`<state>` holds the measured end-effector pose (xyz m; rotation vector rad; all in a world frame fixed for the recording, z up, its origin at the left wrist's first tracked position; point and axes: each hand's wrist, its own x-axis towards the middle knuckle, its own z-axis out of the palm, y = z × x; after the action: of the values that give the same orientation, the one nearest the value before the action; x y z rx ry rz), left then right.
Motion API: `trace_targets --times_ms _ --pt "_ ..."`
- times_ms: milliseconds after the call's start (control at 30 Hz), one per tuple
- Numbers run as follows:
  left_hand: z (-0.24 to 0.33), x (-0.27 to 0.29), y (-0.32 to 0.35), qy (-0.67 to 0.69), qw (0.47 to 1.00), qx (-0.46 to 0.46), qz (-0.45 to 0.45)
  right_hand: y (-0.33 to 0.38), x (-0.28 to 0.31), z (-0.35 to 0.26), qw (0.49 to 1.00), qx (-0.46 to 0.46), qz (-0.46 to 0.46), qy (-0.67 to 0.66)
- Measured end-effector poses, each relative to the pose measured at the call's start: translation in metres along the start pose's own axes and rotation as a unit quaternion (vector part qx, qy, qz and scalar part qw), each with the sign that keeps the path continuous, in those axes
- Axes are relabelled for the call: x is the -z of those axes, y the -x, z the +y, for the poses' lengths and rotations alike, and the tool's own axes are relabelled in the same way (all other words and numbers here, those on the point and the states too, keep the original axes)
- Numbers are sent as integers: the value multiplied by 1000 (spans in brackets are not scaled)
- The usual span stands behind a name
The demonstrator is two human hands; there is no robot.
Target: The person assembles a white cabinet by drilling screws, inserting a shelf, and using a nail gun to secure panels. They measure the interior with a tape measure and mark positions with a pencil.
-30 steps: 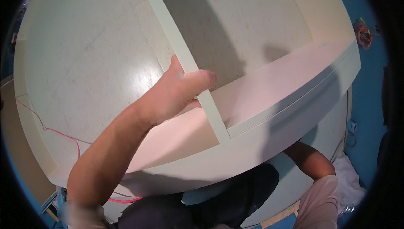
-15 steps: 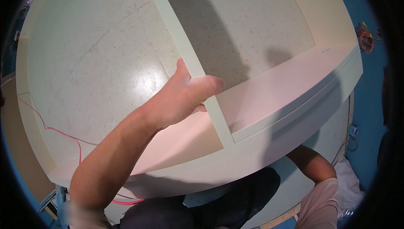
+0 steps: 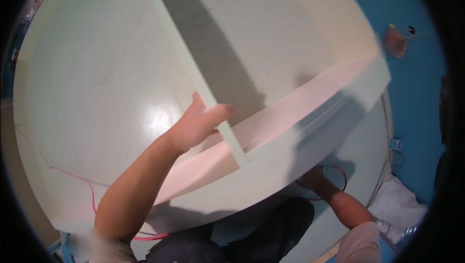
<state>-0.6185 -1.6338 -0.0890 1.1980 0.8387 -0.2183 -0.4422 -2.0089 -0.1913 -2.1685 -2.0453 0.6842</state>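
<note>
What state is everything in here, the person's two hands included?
Left hand: closed around the divider, thumb over its edge
Right hand: partly hidden at the frame's near edge; grip unclear
Divider: on edge, meeting the near board
White frame: open face toward the camera
Red cord: slack, curving by the left forearm
Orange coil: looped, blurred, on blue floor
White bundle: crumpled

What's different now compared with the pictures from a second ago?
The right hand, earlier hidden beneath the pale frame, has come partly out toward the person's right; whether it holds anything is unclear. A red hose loop now shows beside it. The whole scene also sits further left in view, probably from head movement. The left hand still grips the divider.
</note>
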Motion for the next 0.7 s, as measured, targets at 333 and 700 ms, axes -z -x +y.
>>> trace_targets --times_ms 333,700 --pt "-2 -61 24 8 989 -123 80 170 128 -64 910 -412 -52 20" --pt "72 -104 41 -417 800 -382 199 203 152 -114 902 -411 133 28"
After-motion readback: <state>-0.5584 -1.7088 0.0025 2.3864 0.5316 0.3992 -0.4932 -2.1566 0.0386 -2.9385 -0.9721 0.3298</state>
